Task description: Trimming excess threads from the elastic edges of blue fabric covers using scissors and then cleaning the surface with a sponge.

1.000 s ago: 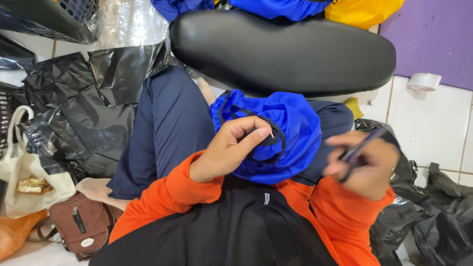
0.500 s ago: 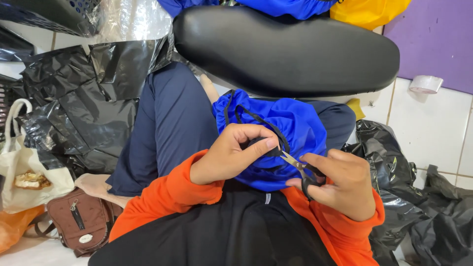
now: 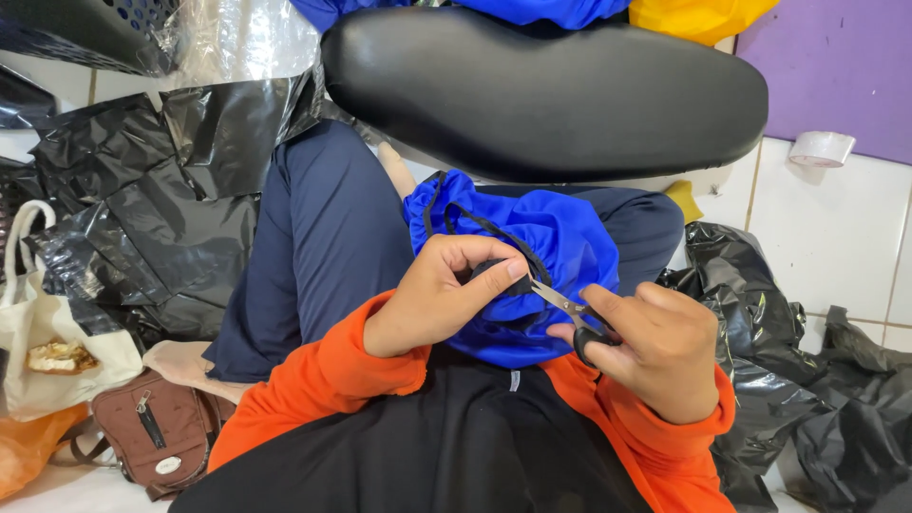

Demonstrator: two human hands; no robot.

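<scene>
From the head view, my left hand (image 3: 446, 294) pinches a fold of the blue drawstring bag (image 3: 537, 256) and its black cord (image 3: 484, 220), thumb pressed to fingertips. My right hand (image 3: 655, 347), at four o'clock from it, is closed around small scissors (image 3: 565, 309), blades pointing toward ten o'clock at the pinched spot. The bag sits bunched on my lap. A black seat (image 3: 551, 85) lies at twelve o'clock, black plastic sheets (image 3: 142, 209) at nine.

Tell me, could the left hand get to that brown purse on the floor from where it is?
Probably yes, but not freely. The left hand is pinching the blue cloth bag on the lap while the right hand holds scissors to it. The brown purse lies low on that side, with nothing over it.
</scene>
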